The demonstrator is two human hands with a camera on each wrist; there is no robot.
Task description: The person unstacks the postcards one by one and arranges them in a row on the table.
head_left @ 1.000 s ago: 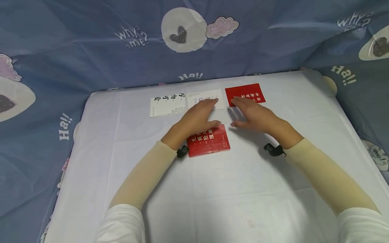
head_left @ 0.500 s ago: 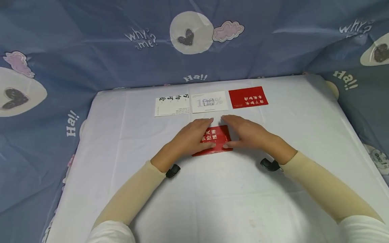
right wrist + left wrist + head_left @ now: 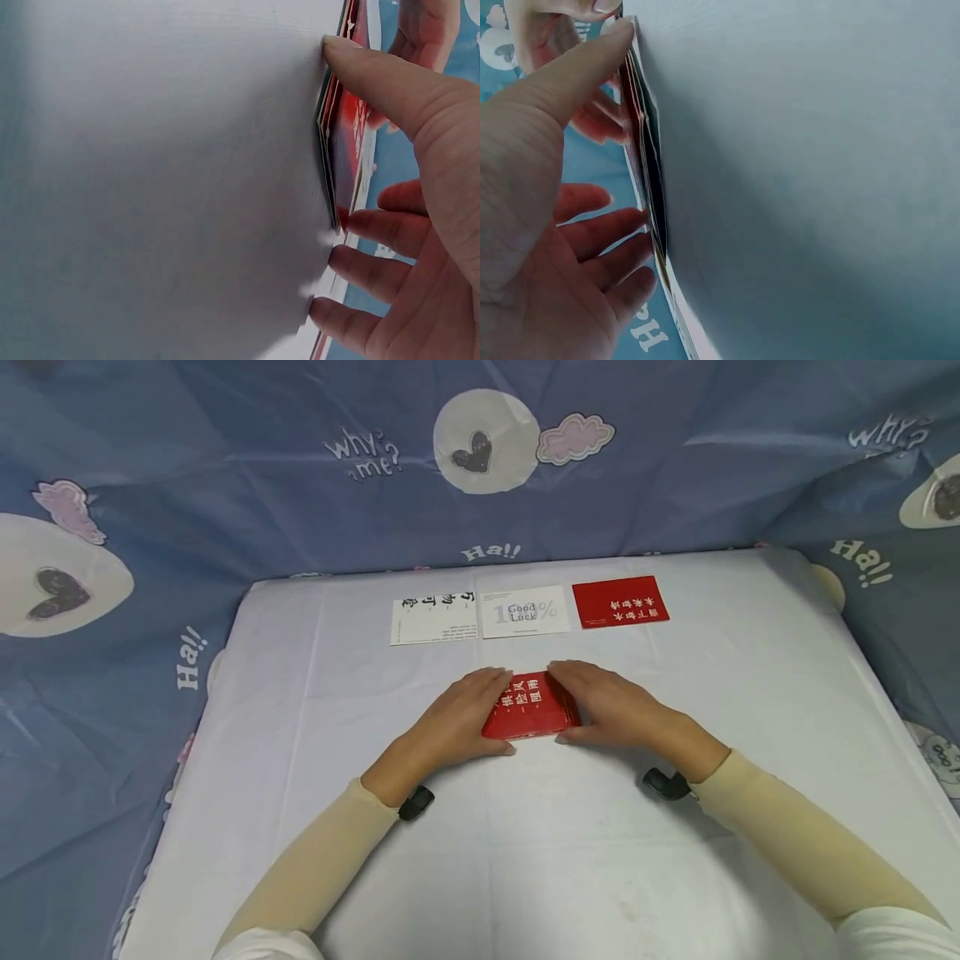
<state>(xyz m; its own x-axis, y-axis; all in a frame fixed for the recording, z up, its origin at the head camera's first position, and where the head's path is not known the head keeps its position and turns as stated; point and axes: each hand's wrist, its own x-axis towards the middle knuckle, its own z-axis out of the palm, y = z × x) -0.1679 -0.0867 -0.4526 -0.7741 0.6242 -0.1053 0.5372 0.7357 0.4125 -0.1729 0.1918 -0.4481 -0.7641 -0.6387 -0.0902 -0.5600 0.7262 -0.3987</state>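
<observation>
A small stack of cards (image 3: 531, 714) with a red top bearing white characters lies flat on the white-covered table. My left hand (image 3: 453, 717) grips its left end, thumb at the near edge and fingers toward the far edge. On the other end, my right hand (image 3: 617, 708) holds it the same way. The left wrist view shows the left thumb (image 3: 581, 71) against the stack's layered edge (image 3: 646, 142). In the right wrist view the right thumb (image 3: 379, 71) touches that edge, with several fingers spread behind. Both hands cover the ends of the stack.
Behind the stack lie three cards in a row: a white card with black characters (image 3: 431, 625), a white "Good Luck" card (image 3: 525, 620) and a red card (image 3: 611, 597). A blue patterned cloth (image 3: 300, 510) rises behind the white table cover (image 3: 525, 843).
Both hands have come back toward the person from over the row of cards, then down onto the two ends of the red-topped stack. The back row stays in place.
</observation>
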